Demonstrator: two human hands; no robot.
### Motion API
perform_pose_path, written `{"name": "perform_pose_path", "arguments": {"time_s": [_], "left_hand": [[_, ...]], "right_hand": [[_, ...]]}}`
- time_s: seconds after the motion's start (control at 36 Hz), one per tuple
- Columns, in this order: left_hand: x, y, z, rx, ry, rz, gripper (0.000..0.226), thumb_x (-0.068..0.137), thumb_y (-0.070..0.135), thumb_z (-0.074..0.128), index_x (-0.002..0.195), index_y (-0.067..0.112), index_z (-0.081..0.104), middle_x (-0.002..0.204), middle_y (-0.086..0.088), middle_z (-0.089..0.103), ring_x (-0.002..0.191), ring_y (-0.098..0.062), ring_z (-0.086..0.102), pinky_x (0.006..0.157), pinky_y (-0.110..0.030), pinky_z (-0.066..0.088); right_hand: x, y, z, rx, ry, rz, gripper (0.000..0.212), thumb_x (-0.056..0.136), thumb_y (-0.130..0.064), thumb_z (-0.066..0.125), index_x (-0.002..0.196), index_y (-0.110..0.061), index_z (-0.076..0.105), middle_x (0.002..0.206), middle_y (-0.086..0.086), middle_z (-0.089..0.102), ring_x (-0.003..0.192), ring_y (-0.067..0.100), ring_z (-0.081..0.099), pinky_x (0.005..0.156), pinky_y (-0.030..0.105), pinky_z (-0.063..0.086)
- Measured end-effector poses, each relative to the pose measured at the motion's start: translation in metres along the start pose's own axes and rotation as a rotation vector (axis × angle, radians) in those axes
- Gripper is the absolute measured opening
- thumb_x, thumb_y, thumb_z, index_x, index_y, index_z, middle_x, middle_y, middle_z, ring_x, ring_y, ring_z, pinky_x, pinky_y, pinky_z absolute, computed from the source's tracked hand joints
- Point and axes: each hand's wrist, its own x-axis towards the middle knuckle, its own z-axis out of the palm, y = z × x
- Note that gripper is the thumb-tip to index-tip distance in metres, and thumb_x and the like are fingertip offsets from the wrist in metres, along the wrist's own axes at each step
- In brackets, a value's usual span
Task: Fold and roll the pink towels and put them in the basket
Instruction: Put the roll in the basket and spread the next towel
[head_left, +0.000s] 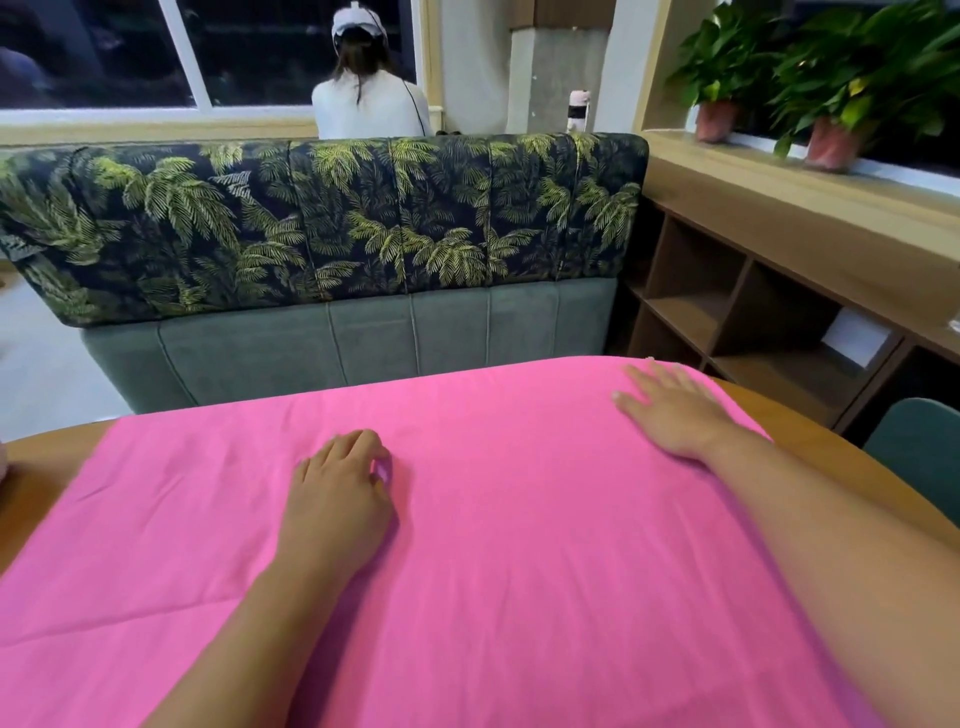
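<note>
While the head view looks down over the work surface, one pink towel (519, 545) lies spread flat on a wooden table (47, 467). It covers most of the tabletop, and bare wood shows only at the left and right edges. The cloth has faint creases on the left half, and its far edge runs along the far side of the table.

Left hand (337, 504): rests palm down on the towel near the middle. Fingers loosely bent, tips touching the cloth, nothing gripped.

Right hand (670, 410): lies flat on the towel close to its far right corner. Fingers straight and slightly spread, pressing on the cloth, nothing held. The two hands are well apart.

Surroundings, same view:
- A sofa (322, 228) stands just beyond the table, with a palm-leaf print on its upper back and grey-green cloth below.
- Behind the sofa a person (371, 104) in a pale cap sits facing away, towards a dark window.
- An open wooden shelf unit (727, 312) stands at the right.
- Two potted plants (831, 78) stand on the sill above it.
- A teal chair (924, 447) shows at the right table edge.
</note>
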Motion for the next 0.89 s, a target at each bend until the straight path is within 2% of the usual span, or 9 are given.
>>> {"name": "perform_pose_path", "arguments": {"time_s": [0.11,0.19,0.28,0.36,0.44,0.5,0.56,0.69,0.89], "left_hand": [[-0.001,0.004,-0.003,0.003,-0.011,-0.025,0.019,0.08,0.021,0.039,0.091,0.03,0.051,0.103,0.008,0.06,0.103,-0.026,0.056,0.088,-0.043,0.042],[-0.002,0.009,-0.007,0.017,-0.047,-0.05,0.02,0.08,0.022,0.037,0.093,0.028,0.052,0.105,0.005,0.061,0.105,-0.028,0.056,0.09,-0.045,0.041],[-0.001,0.019,-0.012,0.105,-0.112,-0.093,0.024,0.082,0.026,0.035,0.098,0.024,0.053,0.108,0.002,0.061,0.108,-0.031,0.056,0.092,-0.046,0.042],[0.019,0.044,-0.01,0.252,-0.218,-0.175,0.023,0.094,0.026,0.042,0.114,0.017,0.052,0.123,-0.006,0.059,0.117,-0.033,0.053,0.096,-0.044,0.041],[0.046,0.072,0.003,0.136,-0.272,-0.095,0.04,0.101,0.033,0.031,0.131,0.014,0.05,0.141,-0.009,0.054,0.133,-0.03,0.046,0.108,-0.046,0.036],[0.058,0.083,0.012,0.076,-0.372,-0.025,0.05,0.108,0.035,0.026,0.153,0.016,0.037,0.162,-0.005,0.036,0.151,-0.025,0.029,0.121,-0.05,0.024],[0.062,0.078,0.015,0.095,-0.45,0.0,0.057,0.11,0.04,0.023,0.163,0.021,0.021,0.172,0.001,0.016,0.158,-0.021,0.012,0.126,-0.051,0.01],[0.061,0.005,-0.006,0.179,-0.454,-0.088,0.061,0.108,0.052,0.019,0.166,0.033,0.01,0.174,0.007,0.003,0.16,-0.018,0.002,0.128,-0.051,0.002],[0.064,-0.162,-0.072,0.332,-0.386,-0.36,0.076,0.1,0.067,0.011,0.166,0.03,0.007,0.173,0.0,0.0,0.16,-0.023,0.002,0.129,-0.044,0.006]], "right_hand": [[0.001,-0.003,-0.001,0.008,0.002,0.007,0.071,0.102,-0.07,0.017,0.166,-0.04,0.007,0.175,-0.007,-0.004,0.161,0.023,-0.004,0.13,0.048,0.003],[-0.003,-0.023,-0.001,0.009,0.077,0.017,0.062,0.108,-0.05,0.025,0.166,-0.029,0.019,0.175,0.001,0.009,0.161,0.025,0.008,0.13,0.048,0.01],[-0.017,-0.074,0.005,0.039,0.137,-0.138,0.056,0.108,-0.033,0.033,0.163,-0.02,0.031,0.172,0.001,0.024,0.158,0.022,0.019,0.128,0.046,0.017],[-0.032,-0.134,0.017,0.072,0.064,-0.303,0.056,0.11,-0.032,0.033,0.164,-0.02,0.03,0.172,-0.001,0.023,0.159,0.019,0.018,0.129,0.045,0.015],[-0.041,-0.177,0.027,0.072,-0.005,-0.36,0.057,0.111,-0.041,0.026,0.166,-0.029,0.02,0.175,-0.007,0.009,0.161,0.017,0.007,0.129,0.049,0.008],[-0.044,-0.186,0.032,0.046,-0.016,-0.355,0.057,0.11,-0.044,0.019,0.166,-0.036,0.013,0.175,-0.01,0.002,0.161,0.017,0.001,0.129,0.053,0.004],[-0.043,-0.186,0.035,0.025,-0.003,-0.339,0.057,0.11,-0.046,0.017,0.166,-0.04,0.009,0.175,-0.011,-0.002,0.161,0.016,-0.003,0.129,0.052,0.002],[-0.041,-0.186,0.038,-0.015,-0.004,-0.337,0.059,0.109,-0.046,0.015,0.166,-0.039,0.004,0.174,-0.013,-0.005,0.161,0.015,-0.004,0.129,0.051,0.002],[-0.037,-0.186,0.044,-0.041,0.026,-0.341,0.065,0.105,-0.061,0.015,0.165,-0.042,0.001,0.174,-0.015,-0.007,0.161,0.014,-0.005,0.129,0.05,0.001]]}}
